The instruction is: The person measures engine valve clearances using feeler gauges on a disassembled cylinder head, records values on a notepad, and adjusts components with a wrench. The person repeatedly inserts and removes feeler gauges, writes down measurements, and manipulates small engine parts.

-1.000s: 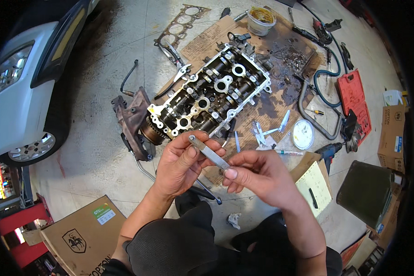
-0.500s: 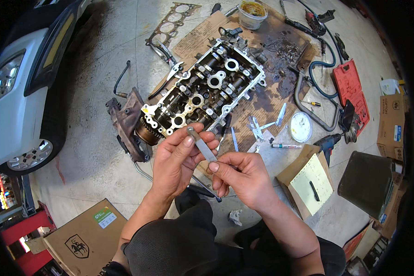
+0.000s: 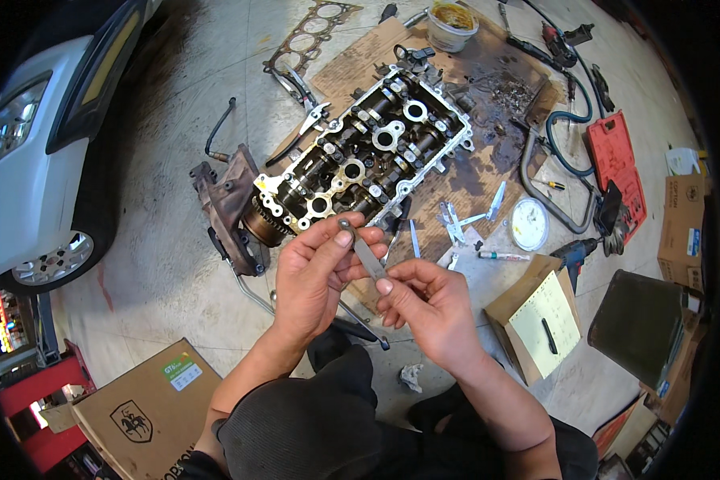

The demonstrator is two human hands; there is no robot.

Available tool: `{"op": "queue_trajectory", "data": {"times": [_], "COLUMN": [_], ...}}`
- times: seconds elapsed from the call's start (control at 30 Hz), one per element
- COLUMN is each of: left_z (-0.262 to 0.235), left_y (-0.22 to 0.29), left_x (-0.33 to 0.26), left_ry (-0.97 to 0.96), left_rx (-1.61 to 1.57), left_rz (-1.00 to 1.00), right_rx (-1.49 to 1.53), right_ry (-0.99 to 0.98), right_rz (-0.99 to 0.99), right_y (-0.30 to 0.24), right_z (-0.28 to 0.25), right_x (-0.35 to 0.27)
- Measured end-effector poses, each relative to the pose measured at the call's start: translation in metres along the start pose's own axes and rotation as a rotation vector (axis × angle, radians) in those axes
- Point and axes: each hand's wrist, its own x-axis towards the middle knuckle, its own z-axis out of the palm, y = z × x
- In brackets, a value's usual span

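Note:
Between my two hands is a feeler gauge blade, a thin grey metal strip with a rounded end. My left hand pinches that rounded end between thumb and fingers. The strip's lower end is held by my right hand, thumb on top and fingers curled beneath. Just beyond the hands, an engine cylinder head with its camshafts exposed lies on cardboard. Several loose feeler gauge blades are scattered to its right, and one single blade lies nearer my right hand.
A marker and a round white lid lie right of the blades. Farther right are a notepad on a carton, a drill and a red tool case. A rusty manifold sits left; a car stands beyond.
The scene has shifted slightly to the right in the view. Both hands keep their hold on the feeler gauge blade, which is tilted a little differently and looks darker.

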Motion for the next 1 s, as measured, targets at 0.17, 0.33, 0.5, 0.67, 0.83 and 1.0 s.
{"op": "queue_trajectory", "data": {"times": [0.17, 0.33, 0.5, 0.67, 0.83, 1.0], "left_z": [0.003, 0.005, 0.004, -0.006, -0.01, -0.01], "left_y": [-0.002, -0.005, -0.006, -0.012, -0.004, 0.031], "left_x": [-0.002, -0.003, -0.005, -0.004, 0.004, 0.025], "left_ry": [-0.007, 0.011, 0.056, 0.129, 0.069, -0.259], "left_rx": [-0.026, -0.023, 0.05, 0.191, 0.336, 0.541], "left_rz": [0.038, 0.024, 0.04, 0.052, -0.113, -0.382], "right_rx": [-0.002, 0.019, 0.1, -0.065, -0.107, 0.027], "right_ry": [0.013, -0.002, -0.061, -0.115, -0.194, -0.279], "right_rz": [0.048, 0.124, 0.176, 0.072, 0.1, 0.256], "right_y": [-0.006, -0.003, 0.01, 0.029, 0.032, 0.019], "right_z": [-0.015, -0.025, -0.019, -0.024, -0.027, -0.011], "right_x": [0.008, 0.012, 0.01, 0.014, 0.015, 0.007]}}
